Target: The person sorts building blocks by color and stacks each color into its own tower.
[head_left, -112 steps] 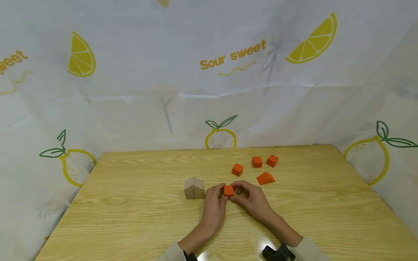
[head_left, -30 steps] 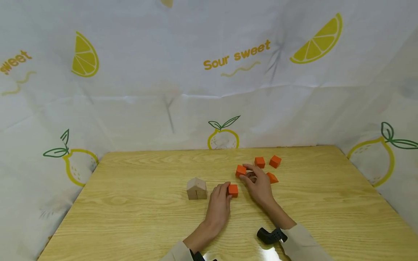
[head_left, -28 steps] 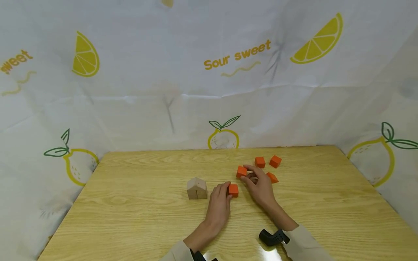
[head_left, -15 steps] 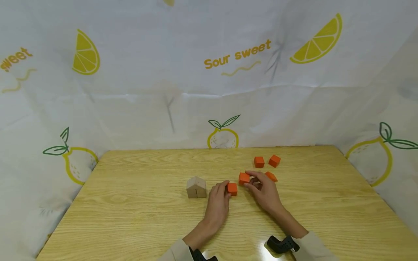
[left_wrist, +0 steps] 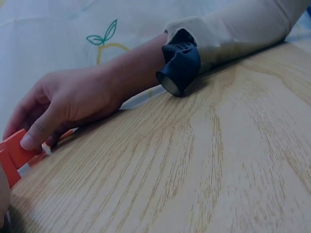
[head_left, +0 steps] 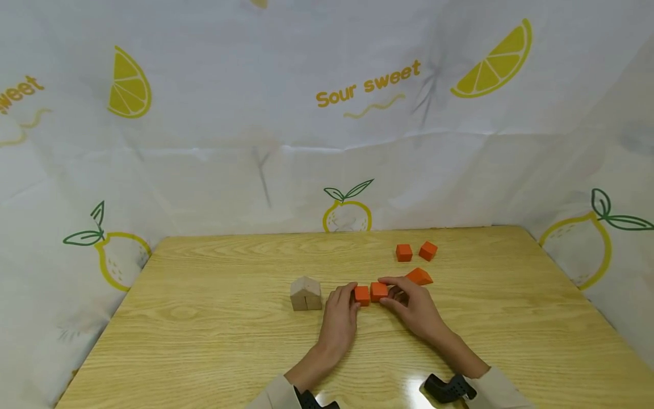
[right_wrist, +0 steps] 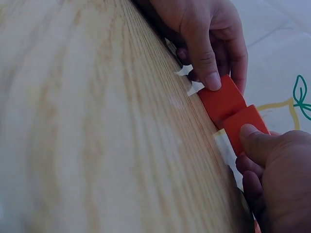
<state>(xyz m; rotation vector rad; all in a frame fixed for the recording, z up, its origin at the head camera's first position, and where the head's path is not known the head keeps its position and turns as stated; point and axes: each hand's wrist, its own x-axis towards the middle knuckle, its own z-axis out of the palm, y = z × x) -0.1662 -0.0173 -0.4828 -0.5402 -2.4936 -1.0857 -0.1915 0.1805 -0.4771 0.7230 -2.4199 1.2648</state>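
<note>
In the head view two orange cubes sit side by side at mid-table. My left hand (head_left: 339, 322) pinches the left orange cube (head_left: 362, 296), with fingertips at its back and front. My right hand (head_left: 415, 309) pinches the right orange cube (head_left: 379, 291) between thumb and fingers. Seen from the right wrist, the right cube (right_wrist: 243, 125) is held close over the tabletop and overlaps the left cube (right_wrist: 222, 100). Only a sliver of the left hand (left_wrist: 4, 199) shows at the left wrist view's edge. A small house shape of plain wooden blocks (head_left: 306, 293) stands just left of my left hand.
Two more orange cubes, a left one (head_left: 404, 253) and a right one (head_left: 428, 251), lie toward the back right. An orange triangular block (head_left: 419, 276) lies just behind my right hand. The wooden table (head_left: 214, 341) meets a white lemon-print cloth (head_left: 230, 187) at the back.
My right hand first left the cube in my left hand, took hold of another orange cube farther back, and has brought it forward beside that first cube. My left hand has stayed in place.
</note>
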